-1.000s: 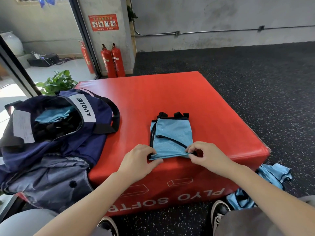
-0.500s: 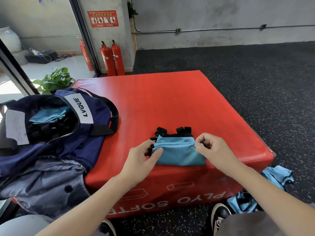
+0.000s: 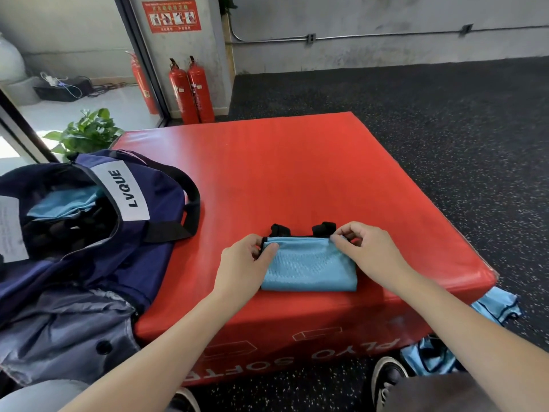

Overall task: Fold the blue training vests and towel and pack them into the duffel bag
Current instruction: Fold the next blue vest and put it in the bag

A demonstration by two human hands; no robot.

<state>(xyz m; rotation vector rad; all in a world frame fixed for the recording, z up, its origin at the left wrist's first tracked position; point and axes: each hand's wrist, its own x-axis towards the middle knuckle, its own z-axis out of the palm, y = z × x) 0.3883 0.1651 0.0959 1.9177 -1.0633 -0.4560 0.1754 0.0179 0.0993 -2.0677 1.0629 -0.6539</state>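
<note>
With blue fabric already inside the open duffel bag [image 3: 98, 221] and more vests [image 3: 493, 307] on the floor, the left hand [image 3: 243, 263] and right hand [image 3: 362, 251] pinch the folded vest [image 3: 309, 269] on the plyo box [image 3: 297, 173], packing pending.

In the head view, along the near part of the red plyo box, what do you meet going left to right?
Navy duffel bag → left hand → folded blue vest → right hand → loose blue vests on the floor, past the red plyo box corner.
</note>
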